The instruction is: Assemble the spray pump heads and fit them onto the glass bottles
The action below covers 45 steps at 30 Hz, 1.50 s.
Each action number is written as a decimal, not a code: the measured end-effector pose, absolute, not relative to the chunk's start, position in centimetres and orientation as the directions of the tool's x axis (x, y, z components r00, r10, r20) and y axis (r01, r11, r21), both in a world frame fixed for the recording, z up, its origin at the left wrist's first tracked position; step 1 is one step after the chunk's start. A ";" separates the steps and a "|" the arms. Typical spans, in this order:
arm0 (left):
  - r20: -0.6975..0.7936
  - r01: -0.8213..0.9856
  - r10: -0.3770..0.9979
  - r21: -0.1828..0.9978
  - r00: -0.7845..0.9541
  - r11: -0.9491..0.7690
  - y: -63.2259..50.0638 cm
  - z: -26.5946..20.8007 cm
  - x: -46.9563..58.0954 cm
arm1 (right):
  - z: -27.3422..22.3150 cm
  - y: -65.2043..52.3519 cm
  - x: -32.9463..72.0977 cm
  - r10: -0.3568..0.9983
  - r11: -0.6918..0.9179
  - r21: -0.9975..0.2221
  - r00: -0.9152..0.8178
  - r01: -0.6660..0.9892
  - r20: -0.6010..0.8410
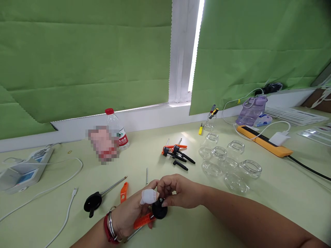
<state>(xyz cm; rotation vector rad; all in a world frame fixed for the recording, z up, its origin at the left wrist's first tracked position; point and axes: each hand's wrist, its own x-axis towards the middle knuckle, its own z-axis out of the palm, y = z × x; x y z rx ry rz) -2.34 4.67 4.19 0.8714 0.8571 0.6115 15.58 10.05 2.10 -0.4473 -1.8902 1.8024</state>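
My left hand (134, 210), with white tape round its thumb, is closed round a black round cap (159, 209) that has an orange lever (142, 220) and a small metal screw or nut. A metal rod sticks out below this hand. My right hand (173, 193) pinches at the top of the cap, thumb resting on its edge; the fingertips are partly hidden. To the left lie another black cap (93, 202) with a long metal rod (113, 185) and a loose orange lever (124, 192). A short metal rod (147, 175) lies beyond my hands.
Several clear glass jars (219, 151) stand right of centre. Black and orange parts (176, 150) are piled behind my hands. Screwdrivers (212, 111) stand in a jar at the back. A water bottle (123, 136), orange power strip (263, 141) and white cable (69, 203) are around.
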 end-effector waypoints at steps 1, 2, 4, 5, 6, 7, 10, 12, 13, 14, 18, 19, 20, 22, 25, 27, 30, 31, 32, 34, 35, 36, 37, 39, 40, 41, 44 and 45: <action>-0.388 -0.120 0.759 0.848 0.524 0.516 4.7 4.2 -2.3 | 2.1 10.0 15.6 0.546 0.067 -0.994 -0.830 -0.090 0.112; -0.389 -0.121 0.759 0.847 0.522 0.518 4.7 4.2 -2.3 | 2.2 10.0 15.6 0.546 0.062 -0.994 -0.831 -0.089 0.108; -0.391 -0.123 0.758 0.845 0.522 0.520 4.7 4.2 -2.3 | 2.2 10.0 15.6 0.546 0.056 -0.995 -0.831 -0.086 0.103; -0.390 -0.124 0.758 0.845 0.522 0.521 4.7 4.1 -2.3 | 2.2 10.0 15.6 0.546 0.053 -0.995 -0.833 -0.080 0.096; -0.390 -0.123 0.758 0.845 0.522 0.520 4.7 4.1 -2.4 | 2.2 10.1 15.6 0.544 0.052 -0.996 -0.834 -0.070 0.087; -0.390 -0.119 0.758 0.847 0.523 0.518 4.8 4.0 -2.4 | 2.2 10.1 15.6 0.545 0.050 -0.997 -0.835 -0.061 0.079; -0.387 -0.111 0.752 0.849 0.534 0.517 4.8 3.9 -2.5 | 2.0 10.1 15.7 0.551 0.045 -0.998 -0.832 -0.045 0.062; -0.385 -0.111 0.750 0.850 0.538 0.515 4.9 3.9 -2.5 | 1.9 10.2 15.7 0.549 0.051 -0.998 -0.833 -0.044 0.065; -0.385 -0.114 0.751 0.849 0.536 0.516 4.9 3.9 -2.5 | 1.9 10.2 15.7 0.545 0.057 -0.997 -0.835 -0.045 0.068; -0.386 -0.117 0.752 0.847 0.534 0.518 4.9 3.8 -2.5 | 1.9 10.2 15.7 0.544 0.061 -0.997 -0.836 -0.047 0.073; -0.387 -0.119 0.745 0.843 0.543 0.524 4.9 3.8 -2.5 | 1.8 10.2 15.7 0.548 0.058 -0.996 -0.832 -0.065 0.086; -0.387 -0.115 0.744 0.844 0.544 0.524 4.9 3.8 -2.5 | 1.8 10.2 15.7 0.544 0.059 -0.996 -0.834 -0.067 0.088; -0.387 -0.115 0.745 0.845 0.543 0.522 4.9 3.8 -2.5 | 1.7 10.2 15.6 0.543 0.059 -0.996 -0.835 -0.067 0.089; -0.384 -0.121 0.749 0.845 0.539 0.521 4.9 3.8 -2.5 | 1.7 10.2 15.6 0.546 0.056 -0.996 -0.834 -0.064 0.084; -0.382 -0.130 0.748 0.842 0.543 0.524 4.9 3.8 -2.5 | 1.6 10.2 15.7 0.557 0.063 -0.997 -0.827 -0.052 0.079; -0.379 -0.126 0.744 0.843 0.551 0.523 4.9 3.8 -2.5 | 1.7 10.2 15.7 0.557 0.081 -0.996 -0.826 -0.047 0.084; -0.372 -0.125 0.738 0.844 0.563 0.521 4.9 3.7 -2.6 | 1.9 10.1 15.6 0.557 0.088 -0.995 -0.826 -0.050 0.090; -0.371 -0.125 0.736 0.844 0.567 0.522 5.0 3.7 -2.6 | 1.9 10.1 15.6 0.557 0.087 -0.995 -0.825 -0.053 0.092; -0.371 -0.126 0.734 0.842 0.569 0.524 5.0 3.7 -2.6 | 1.9 10.1 15.6 0.557 0.085 -0.995 -0.825 -0.057 0.095; -0.374 -0.124 0.733 0.842 0.568 0.525 4.9 3.7 -2.6 | 1.9 10.1 15.6 0.559 0.082 -0.995 -0.823 -0.064 0.099; -0.375 -0.122 0.734 0.842 0.566 0.525 4.9 3.8 -2.6 | 1.9 10.1 15.6 0.561 0.081 -0.994 -0.822 -0.068 0.101; -0.376 -0.122 0.735 0.842 0.564 0.525 4.9 3.8 -2.6 | 1.8 10.1 15.6 0.563 0.079 -0.994 -0.820 -0.071 0.103; -0.377 -0.122 0.737 0.843 0.561 0.524 4.9 3.8 -2.6 | 1.8 10.1 15.6 0.565 0.077 -0.994 -0.818 -0.074 0.105; -0.378 -0.120 0.739 0.845 0.558 0.522 4.8 3.8 -2.5 | 1.7 10.1 15.6 0.567 0.077 -0.994 -0.817 -0.077 0.107; -0.378 -0.118 0.739 0.845 0.558 0.522 4.8 3.8 -2.5 | 1.7 10.1 15.6 0.567 0.079 -0.994 -0.817 -0.076 0.107; -0.379 -0.117 0.739 0.845 0.557 0.522 4.9 3.8 -2.6 | 1.7 10.1 15.6 0.567 0.080 -0.994 -0.817 -0.075 0.107; -0.384 -0.114 0.737 0.843 0.557 0.525 4.9 3.8 -2.6 | 1.6 10.1 15.6 0.569 0.080 -0.994 -0.816 -0.074 0.106; -0.384 -0.113 0.737 0.843 0.557 0.525 4.9 3.8 -2.6 | 1.6 10.1 15.6 0.569 0.082 -0.994 -0.815 -0.074 0.108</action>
